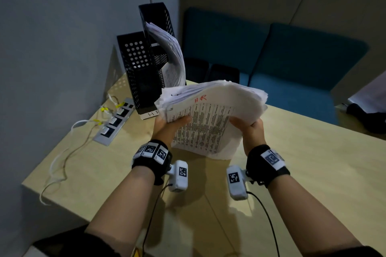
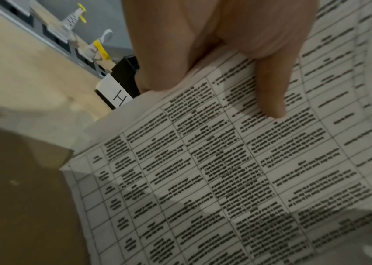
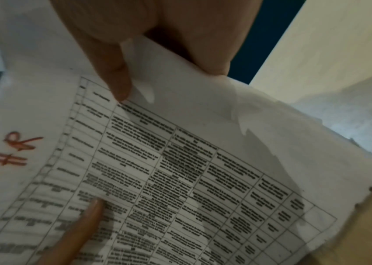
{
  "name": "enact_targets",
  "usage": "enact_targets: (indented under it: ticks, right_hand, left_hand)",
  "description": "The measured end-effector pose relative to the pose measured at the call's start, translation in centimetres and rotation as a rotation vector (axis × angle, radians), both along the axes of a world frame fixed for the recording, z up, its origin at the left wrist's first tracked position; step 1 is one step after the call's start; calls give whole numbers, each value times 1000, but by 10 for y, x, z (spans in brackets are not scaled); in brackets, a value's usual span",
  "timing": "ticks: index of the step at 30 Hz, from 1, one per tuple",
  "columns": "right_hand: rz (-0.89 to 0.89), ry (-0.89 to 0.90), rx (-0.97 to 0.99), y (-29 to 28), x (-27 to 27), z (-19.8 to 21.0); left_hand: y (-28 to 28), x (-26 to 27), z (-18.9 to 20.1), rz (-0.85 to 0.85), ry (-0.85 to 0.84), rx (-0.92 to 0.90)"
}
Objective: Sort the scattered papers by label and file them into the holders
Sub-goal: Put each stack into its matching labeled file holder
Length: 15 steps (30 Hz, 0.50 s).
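- Paper, a thick bendy stack of papers (image 1: pixel 211 115), sits up in the air over the table (image 1: pixel 302 162), between both hands.
- Both hands pinch it: the left hand (image 1: pixel 169 126) holds the left edge with its thumb on top, and the right hand (image 1: pixel 249 129) holds the right edge the same way.
- Red letters "HR" (image 1: pixel 200 98) are on the top sheet. The near black holder (image 1: pixel 137 75) has a tag (image 2: pixel 118 93) starting with "H", just beyond the left hand.
- I think loose sheets could slide out, because the edges are messy and the stack sags.
- It may also catch on the holder's rim if it goes in bent.
- The far holder (image 1: pixel 158 21) already has curled papers (image 1: pixel 171 54), so the stack could go in the wrong one.
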State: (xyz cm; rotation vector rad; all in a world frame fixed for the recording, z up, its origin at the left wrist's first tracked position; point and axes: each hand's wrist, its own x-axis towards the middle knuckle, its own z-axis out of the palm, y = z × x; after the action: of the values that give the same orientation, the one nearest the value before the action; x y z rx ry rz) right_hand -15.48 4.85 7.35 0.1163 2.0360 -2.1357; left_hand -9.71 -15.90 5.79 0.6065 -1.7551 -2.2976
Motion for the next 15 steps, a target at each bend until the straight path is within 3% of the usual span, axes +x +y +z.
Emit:
enact_targets:
  ticks: [4, 10, 15]
  right_hand:
    - [70, 52, 143, -10, -6, 19]
    - [322, 169, 286, -39, -31, 79]
    - [354, 359, 405, -78, -46, 120]
  left_hand:
    - [-6, -12, 13, 58, -36, -119]
    - [-63, -35, 51, 34, -329, -221]
    - [-100, -47, 100, -49, -310, -307]
